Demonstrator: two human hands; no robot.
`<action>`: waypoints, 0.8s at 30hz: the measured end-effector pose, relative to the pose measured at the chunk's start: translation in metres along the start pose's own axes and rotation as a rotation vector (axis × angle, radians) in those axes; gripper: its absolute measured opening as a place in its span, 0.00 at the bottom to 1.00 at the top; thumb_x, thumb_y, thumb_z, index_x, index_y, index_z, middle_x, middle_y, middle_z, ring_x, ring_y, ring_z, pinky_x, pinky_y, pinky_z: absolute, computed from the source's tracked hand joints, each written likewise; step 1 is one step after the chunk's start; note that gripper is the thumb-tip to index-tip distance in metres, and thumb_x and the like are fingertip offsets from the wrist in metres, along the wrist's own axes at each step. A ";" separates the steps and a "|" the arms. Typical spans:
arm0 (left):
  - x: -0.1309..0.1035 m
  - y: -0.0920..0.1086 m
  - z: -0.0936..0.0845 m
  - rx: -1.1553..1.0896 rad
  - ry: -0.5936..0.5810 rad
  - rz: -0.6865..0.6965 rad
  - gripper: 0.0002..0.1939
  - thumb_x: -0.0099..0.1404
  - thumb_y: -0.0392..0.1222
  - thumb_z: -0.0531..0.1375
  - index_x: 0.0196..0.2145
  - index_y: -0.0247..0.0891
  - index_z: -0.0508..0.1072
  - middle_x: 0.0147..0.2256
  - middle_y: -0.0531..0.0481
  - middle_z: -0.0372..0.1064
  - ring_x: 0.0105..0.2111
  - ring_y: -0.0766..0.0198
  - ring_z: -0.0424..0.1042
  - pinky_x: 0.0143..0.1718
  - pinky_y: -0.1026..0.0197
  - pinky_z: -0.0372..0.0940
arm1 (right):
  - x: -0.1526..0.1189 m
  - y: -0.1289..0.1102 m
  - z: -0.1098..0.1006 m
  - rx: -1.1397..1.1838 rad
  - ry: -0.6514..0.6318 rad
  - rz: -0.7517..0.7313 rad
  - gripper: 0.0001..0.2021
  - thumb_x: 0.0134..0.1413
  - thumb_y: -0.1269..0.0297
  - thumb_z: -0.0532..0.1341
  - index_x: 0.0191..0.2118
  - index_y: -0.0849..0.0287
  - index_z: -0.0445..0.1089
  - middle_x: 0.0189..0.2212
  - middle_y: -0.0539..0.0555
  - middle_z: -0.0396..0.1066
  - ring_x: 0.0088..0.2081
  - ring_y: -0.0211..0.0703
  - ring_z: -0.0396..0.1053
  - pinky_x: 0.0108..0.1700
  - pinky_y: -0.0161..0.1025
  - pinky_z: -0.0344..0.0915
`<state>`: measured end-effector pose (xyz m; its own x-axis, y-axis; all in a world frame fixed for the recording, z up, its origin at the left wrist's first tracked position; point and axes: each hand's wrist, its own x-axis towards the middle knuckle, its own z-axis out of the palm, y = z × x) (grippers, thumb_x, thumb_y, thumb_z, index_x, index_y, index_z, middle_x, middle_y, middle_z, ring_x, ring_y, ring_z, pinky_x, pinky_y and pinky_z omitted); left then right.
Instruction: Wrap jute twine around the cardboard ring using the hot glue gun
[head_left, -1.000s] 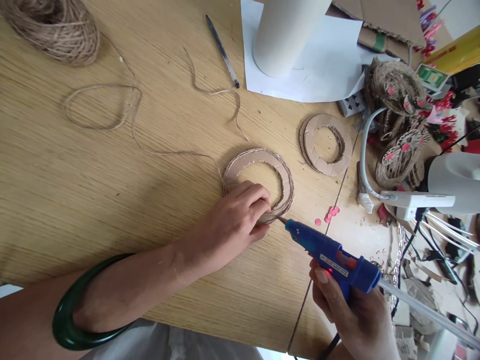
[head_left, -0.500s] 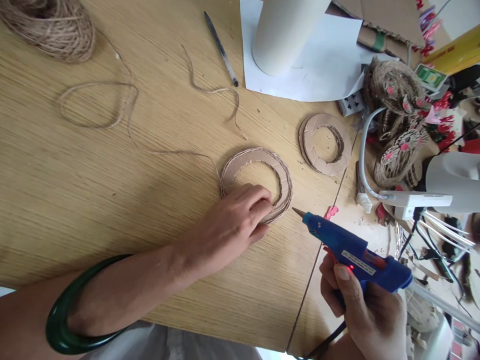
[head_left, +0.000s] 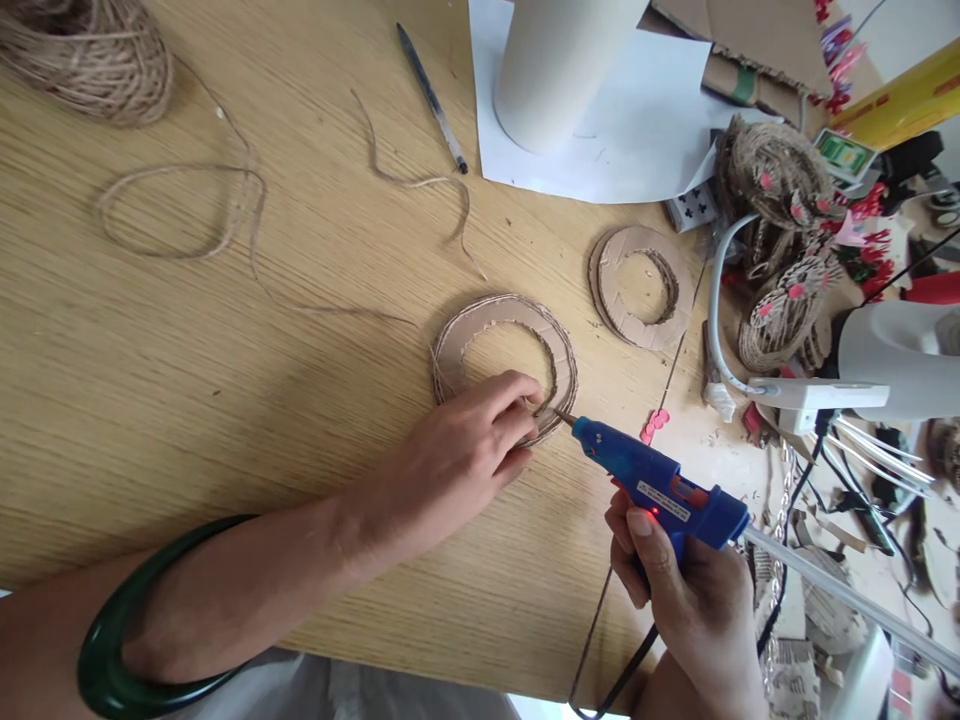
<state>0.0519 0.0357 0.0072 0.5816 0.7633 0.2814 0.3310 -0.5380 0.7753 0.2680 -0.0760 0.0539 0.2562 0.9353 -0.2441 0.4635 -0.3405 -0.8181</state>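
A flat cardboard ring (head_left: 470,335) with twine (head_left: 330,309) around its outer edge lies on the wooden table. My left hand (head_left: 487,430) is closed on the ring's near side, fingers curled over its rim; the fingertips are partly hidden. In my right hand (head_left: 682,590) is a blue hot glue gun (head_left: 652,475), a red light glowing on its side and a clear glue stick (head_left: 847,585) poking out the back. Its nozzle tip meets the ring's right edge, just beside my left fingers. From the ring the twine trails left in a loose loop.
A twine ball (head_left: 90,65) sits at the far left. A pen (head_left: 431,98), a cut piece of twine (head_left: 409,182) and a white cylinder (head_left: 559,80) on paper (head_left: 637,140) lie farther back. Stacked cardboard rings (head_left: 626,325) are right of centre. A power strip (head_left: 817,393) and craft clutter crowd the right.
My right hand has brought the glue gun leftward, so its nozzle now reaches the ring's edge. My left hand keeps its hold on the ring. The whole view has shifted slightly.
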 end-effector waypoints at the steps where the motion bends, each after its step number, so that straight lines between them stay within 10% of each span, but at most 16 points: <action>1: 0.000 0.000 0.000 -0.009 -0.002 -0.003 0.05 0.68 0.27 0.62 0.40 0.33 0.71 0.49 0.47 0.68 0.50 0.64 0.73 0.56 0.66 0.70 | 0.000 -0.001 0.000 -0.011 0.006 0.004 0.10 0.66 0.59 0.63 0.37 0.60 0.73 0.17 0.47 0.63 0.14 0.32 0.59 0.16 0.31 0.51; 24: 0.000 0.001 0.002 -0.004 0.004 -0.006 0.04 0.69 0.28 0.62 0.37 0.33 0.71 0.47 0.46 0.69 0.49 0.63 0.73 0.53 0.63 0.71 | 0.009 -0.014 0.008 0.193 0.052 0.012 0.13 0.64 0.56 0.64 0.34 0.62 0.73 0.19 0.47 0.63 0.12 0.30 0.57 0.12 0.28 0.53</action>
<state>0.0533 0.0340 0.0072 0.5769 0.7678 0.2787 0.3317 -0.5320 0.7790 0.2575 -0.0622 0.0590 0.3068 0.9232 -0.2314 0.2905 -0.3224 -0.9009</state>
